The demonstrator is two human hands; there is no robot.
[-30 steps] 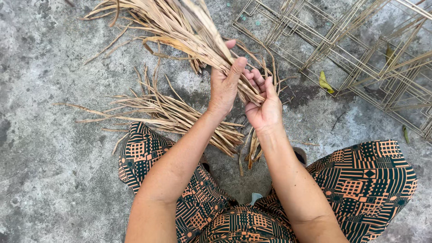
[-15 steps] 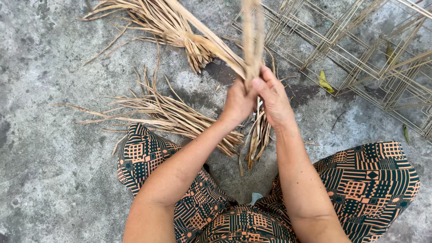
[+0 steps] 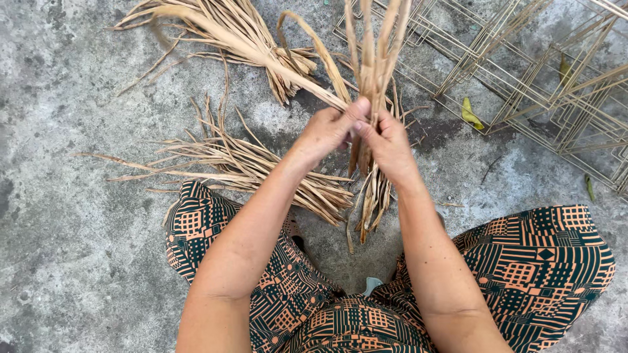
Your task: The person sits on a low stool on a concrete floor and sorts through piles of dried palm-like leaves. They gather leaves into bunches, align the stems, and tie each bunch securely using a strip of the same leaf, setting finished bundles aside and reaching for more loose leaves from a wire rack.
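Observation:
My left hand [image 3: 327, 129] and my right hand [image 3: 387, 140] meet in the middle of the view, both closed around an upright bundle of dried tan leaf strips [image 3: 374, 59]. The strips fan upward past my fingers and hang below them toward my knees. A long single strip [image 3: 216, 29] runs from my left hand up to the far left. One strip curls over in a loop above my left hand.
A pile of dried strips [image 3: 242, 163] lies on the concrete floor [image 3: 59, 131] by my left knee, another bunch [image 3: 255, 39] lies farther off. Thin metal wire frames [image 3: 523, 59] lie at the upper right. My patterned trousers [image 3: 543, 261] fill the bottom.
The bundle has swung from lying slanted to standing upright between my hands. Both hands have come together and risen slightly.

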